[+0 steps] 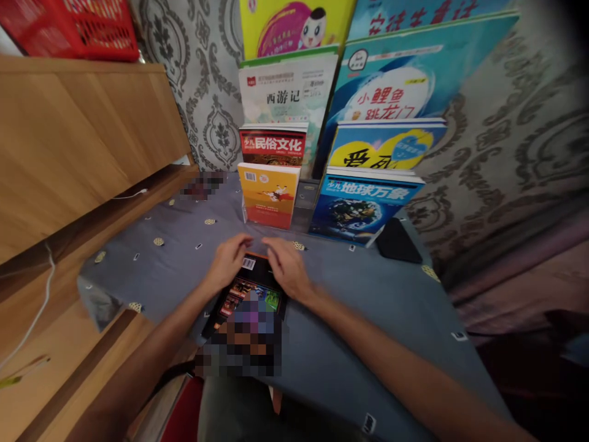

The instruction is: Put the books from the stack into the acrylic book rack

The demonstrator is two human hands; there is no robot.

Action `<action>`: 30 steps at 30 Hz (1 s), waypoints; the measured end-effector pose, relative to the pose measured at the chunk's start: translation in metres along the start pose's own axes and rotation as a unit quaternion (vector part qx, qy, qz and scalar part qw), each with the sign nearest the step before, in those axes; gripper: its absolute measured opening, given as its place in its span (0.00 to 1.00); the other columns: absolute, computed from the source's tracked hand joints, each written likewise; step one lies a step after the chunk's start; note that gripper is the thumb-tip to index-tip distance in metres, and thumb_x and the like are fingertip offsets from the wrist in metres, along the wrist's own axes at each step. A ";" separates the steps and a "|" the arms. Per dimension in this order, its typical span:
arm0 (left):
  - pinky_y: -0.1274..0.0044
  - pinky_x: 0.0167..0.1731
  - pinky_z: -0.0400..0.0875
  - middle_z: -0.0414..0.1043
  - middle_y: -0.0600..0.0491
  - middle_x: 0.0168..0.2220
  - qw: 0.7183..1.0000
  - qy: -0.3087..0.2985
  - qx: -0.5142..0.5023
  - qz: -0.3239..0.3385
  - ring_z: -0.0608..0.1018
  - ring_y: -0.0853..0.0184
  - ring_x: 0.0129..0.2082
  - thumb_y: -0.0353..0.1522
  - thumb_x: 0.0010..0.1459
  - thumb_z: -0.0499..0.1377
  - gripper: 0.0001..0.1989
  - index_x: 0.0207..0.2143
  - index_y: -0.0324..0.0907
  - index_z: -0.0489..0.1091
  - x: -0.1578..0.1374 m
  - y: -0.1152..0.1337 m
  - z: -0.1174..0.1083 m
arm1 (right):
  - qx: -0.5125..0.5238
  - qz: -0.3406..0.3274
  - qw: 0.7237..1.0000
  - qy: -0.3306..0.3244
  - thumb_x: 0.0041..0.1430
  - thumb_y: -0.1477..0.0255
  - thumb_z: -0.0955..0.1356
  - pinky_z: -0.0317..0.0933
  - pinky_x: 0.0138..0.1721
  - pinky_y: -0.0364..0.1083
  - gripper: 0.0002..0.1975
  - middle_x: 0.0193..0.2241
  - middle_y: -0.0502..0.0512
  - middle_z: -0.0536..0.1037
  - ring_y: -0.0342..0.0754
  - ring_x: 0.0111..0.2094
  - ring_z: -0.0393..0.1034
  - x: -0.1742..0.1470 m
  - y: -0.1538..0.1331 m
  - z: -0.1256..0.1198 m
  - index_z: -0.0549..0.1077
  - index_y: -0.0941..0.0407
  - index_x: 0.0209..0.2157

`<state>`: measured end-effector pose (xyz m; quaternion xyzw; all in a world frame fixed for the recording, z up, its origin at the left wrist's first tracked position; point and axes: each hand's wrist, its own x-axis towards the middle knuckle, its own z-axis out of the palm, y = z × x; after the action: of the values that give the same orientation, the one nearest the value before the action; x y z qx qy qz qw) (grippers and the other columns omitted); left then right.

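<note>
A dark book (234,296) lies on the cloth-covered table in front of me, a barcode near its far edge and small colourful pictures lower down. Its near part is blurred by pixel blocks. At the book's far left corner is my left hand (229,263), its loosely bent fingers pointing inward past the edge. Across from it, my right hand (289,269) rests by the far right corner, fingers also loosely curved. A narrow gap separates the fingertips of the two hands. Neither hand shows a grip on the book, and both palms are hidden.
Beyond my hands, a rack holds upright books in two columns, with an orange book (269,196) and a blue earth book (363,205) in front. A black flat object (398,240) lies at right. A wooden cabinet (87,147) with a red basket (108,31) stands left.
</note>
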<state>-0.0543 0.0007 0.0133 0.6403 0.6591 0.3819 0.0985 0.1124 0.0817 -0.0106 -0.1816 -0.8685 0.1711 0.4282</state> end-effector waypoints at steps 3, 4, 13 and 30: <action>0.65 0.51 0.72 0.78 0.46 0.45 0.998 0.010 0.045 -0.031 0.79 0.61 0.47 0.30 0.65 0.49 0.15 0.50 0.40 0.69 -0.029 -0.013 -0.017 | -0.015 -0.089 0.990 -0.111 0.68 0.78 0.58 0.63 0.59 0.57 0.16 0.53 0.63 0.77 0.53 0.56 0.70 -0.006 -0.029 0.011 0.72 0.58 0.50; 0.65 0.53 0.72 0.77 0.46 0.48 0.999 0.002 0.043 -0.031 0.78 0.61 0.49 0.29 0.63 0.49 0.18 0.54 0.41 0.66 -0.038 -0.017 -0.019 | -0.025 -0.100 0.984 -0.143 0.68 0.78 0.59 0.61 0.61 0.57 0.16 0.56 0.65 0.75 0.54 0.59 0.67 -0.008 -0.038 0.016 0.72 0.59 0.51; 0.58 0.61 0.64 0.68 0.42 0.60 0.992 -0.033 0.115 0.031 0.70 0.59 0.60 0.28 0.67 0.44 0.24 0.64 0.43 0.58 -0.065 -0.027 -0.005 | -0.043 -0.053 0.975 -0.210 0.66 0.65 0.67 0.54 0.67 0.58 0.28 0.62 0.74 0.68 0.59 0.67 0.57 -0.017 -0.043 0.031 0.64 0.66 0.61; 0.58 0.63 0.64 0.64 0.42 0.64 0.973 -0.058 0.215 0.056 0.66 0.57 0.65 0.28 0.68 0.44 0.22 0.61 0.42 0.64 -0.060 -0.019 -0.010 | -0.058 0.003 0.980 -0.190 0.70 0.63 0.61 0.56 0.66 0.61 0.26 0.66 0.64 0.63 0.56 0.68 0.55 -0.055 0.013 -0.028 0.63 0.58 0.65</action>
<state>-0.0657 -0.0566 -0.0134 0.7036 0.6821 0.1978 -0.0249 0.1680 0.0719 -0.0378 -0.1732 -0.9419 0.1527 0.2440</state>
